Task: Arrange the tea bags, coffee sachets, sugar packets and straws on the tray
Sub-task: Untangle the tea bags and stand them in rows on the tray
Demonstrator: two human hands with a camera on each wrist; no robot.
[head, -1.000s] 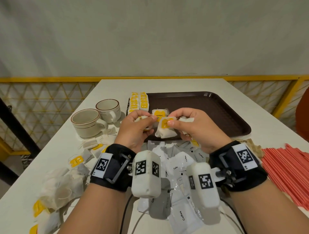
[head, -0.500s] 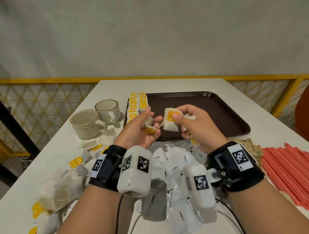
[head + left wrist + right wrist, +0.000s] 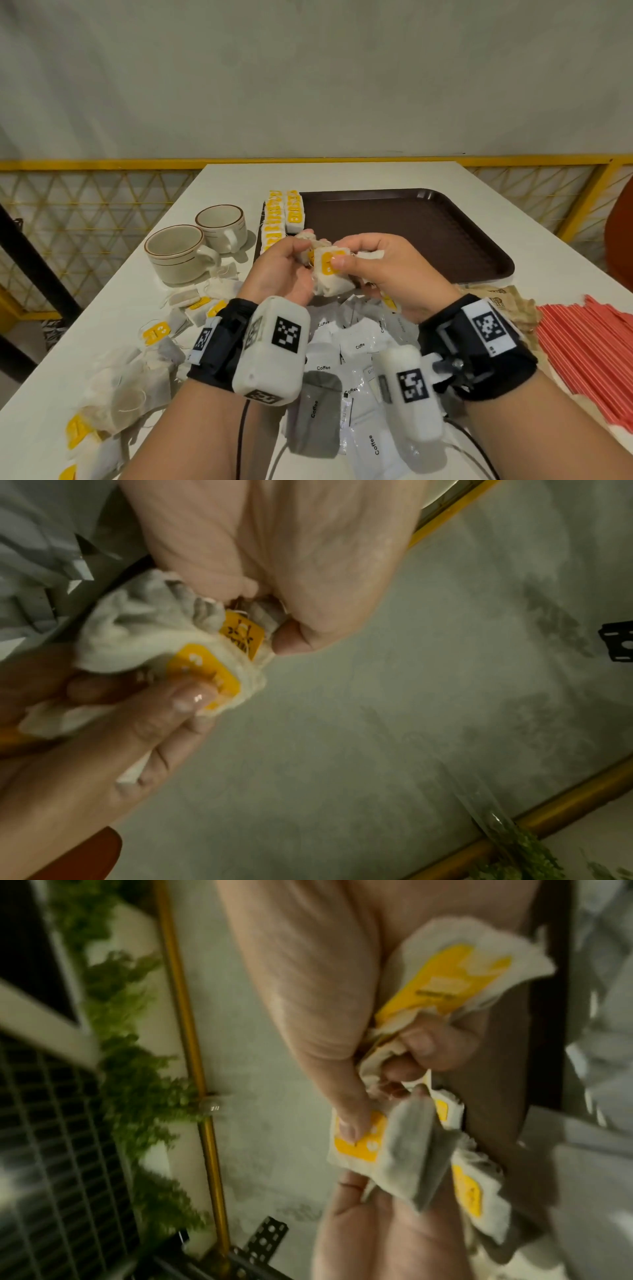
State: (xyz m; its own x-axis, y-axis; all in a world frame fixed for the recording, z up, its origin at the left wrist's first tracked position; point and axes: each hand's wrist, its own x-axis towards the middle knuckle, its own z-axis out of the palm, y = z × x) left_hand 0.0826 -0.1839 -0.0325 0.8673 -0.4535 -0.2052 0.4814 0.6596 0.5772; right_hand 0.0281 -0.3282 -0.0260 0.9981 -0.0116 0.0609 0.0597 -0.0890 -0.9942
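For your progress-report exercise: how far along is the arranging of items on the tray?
Done: two rows of tea bags along the tray's left edge. In hand: left hand and right hand hold more tea bags. Left: loose tea bags, coffee sachets, straws.

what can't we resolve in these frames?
- Count of tea bags in hand: head view, the fingers of both hands cover the bundle; right wrist view is blurred.
- Tag print: left wrist view, too small.
- Straws: head view, cut by right edge.
- Coffee sachets: wrist cameras hide part.
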